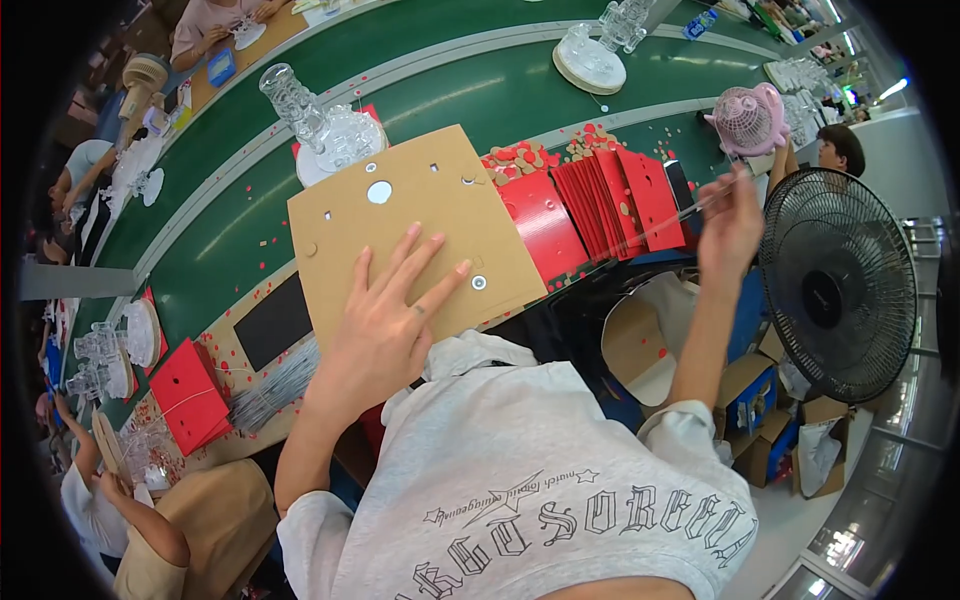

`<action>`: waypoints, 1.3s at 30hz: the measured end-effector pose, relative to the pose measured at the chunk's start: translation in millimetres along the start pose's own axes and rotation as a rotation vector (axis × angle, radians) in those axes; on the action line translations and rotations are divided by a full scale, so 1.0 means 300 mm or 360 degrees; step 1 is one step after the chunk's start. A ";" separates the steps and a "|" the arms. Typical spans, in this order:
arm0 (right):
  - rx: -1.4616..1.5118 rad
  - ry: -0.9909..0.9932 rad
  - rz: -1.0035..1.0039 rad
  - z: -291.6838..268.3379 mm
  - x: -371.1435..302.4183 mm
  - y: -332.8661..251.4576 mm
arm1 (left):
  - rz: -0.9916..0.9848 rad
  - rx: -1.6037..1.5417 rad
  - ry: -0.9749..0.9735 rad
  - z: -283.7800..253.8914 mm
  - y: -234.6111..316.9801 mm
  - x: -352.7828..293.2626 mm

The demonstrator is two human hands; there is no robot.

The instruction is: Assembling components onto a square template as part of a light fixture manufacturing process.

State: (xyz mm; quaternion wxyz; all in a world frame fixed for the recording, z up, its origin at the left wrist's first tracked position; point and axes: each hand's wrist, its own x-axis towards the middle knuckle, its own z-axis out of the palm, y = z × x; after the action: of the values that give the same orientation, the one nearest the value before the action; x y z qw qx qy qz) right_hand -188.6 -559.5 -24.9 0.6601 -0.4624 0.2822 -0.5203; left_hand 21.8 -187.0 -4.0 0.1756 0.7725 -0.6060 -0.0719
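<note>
Factory floor, long green conveyor belt curving past other seated workers; black pedestal fan to the right of the raised hand. Left hand lay flat, fingers spread apart, palm down on a brown cardboard sheet punched with small holes; sheet judged light, stiff, easily creased; best pinned flat or taken by an edge. Right hand was raised, fingertips pinched together on a thin clear strand, judged light and limp. Stack of red cards lay between the two hands; glass pieces beyond the left fingertips.
</note>
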 end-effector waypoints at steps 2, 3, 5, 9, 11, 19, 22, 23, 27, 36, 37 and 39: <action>-0.0084 -0.0265 -0.0368 0.107 0.018 -0.127 | 0.0002 0.0027 -0.0022 0.004 0.012 -0.003; -0.0321 -0.0421 -0.0534 0.151 0.007 -0.204 | 0.0049 0.0037 -0.0034 0.002 0.016 0.014; -0.0931 -0.0839 -0.0857 0.241 -0.040 -0.274 | 0.0043 0.0061 -0.0033 0.008 0.037 0.015; -0.1297 -0.1988 -0.0959 0.409 -0.205 -0.083 | -0.0009 0.0105 0.0014 0.026 0.027 0.011; -0.1488 -0.2125 -0.0983 0.391 -0.237 0.023 | -0.0001 0.0082 0.0013 0.022 0.026 0.025; -0.1556 -0.2255 -0.1278 0.389 -0.270 0.094 | -0.0105 0.0065 -0.0051 0.006 0.060 0.055; -0.1577 -0.2317 -0.1293 0.393 -0.258 0.086 | -0.0086 -0.0022 -0.0043 0.010 0.054 0.048; -0.1580 -0.2337 -0.1281 0.392 -0.258 0.083 | -0.0121 -0.0049 -0.0043 0.013 0.052 0.045; -0.1646 -0.2384 -0.1316 0.390 -0.257 0.080 | -0.0219 -0.0215 0.0011 0.016 0.064 0.048; -0.1774 -0.2575 -0.1465 0.399 -0.252 0.038 | -0.0123 -0.0166 0.0126 0.056 0.037 0.026; -0.1769 -0.2582 -0.1461 0.398 -0.256 0.036 | -0.0131 -0.0169 0.0124 0.055 0.042 0.025; -0.1836 -0.2567 -0.1463 0.399 -0.261 0.035 | -0.0125 -0.0104 0.0106 0.055 0.052 0.030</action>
State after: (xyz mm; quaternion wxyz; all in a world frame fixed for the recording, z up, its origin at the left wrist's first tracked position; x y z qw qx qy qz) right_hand -105.4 -447.2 6.5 0.0776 -0.9684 -0.2317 -0.0506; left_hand 4.5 -201.7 -12.8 0.2178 0.7915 -0.5664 -0.0727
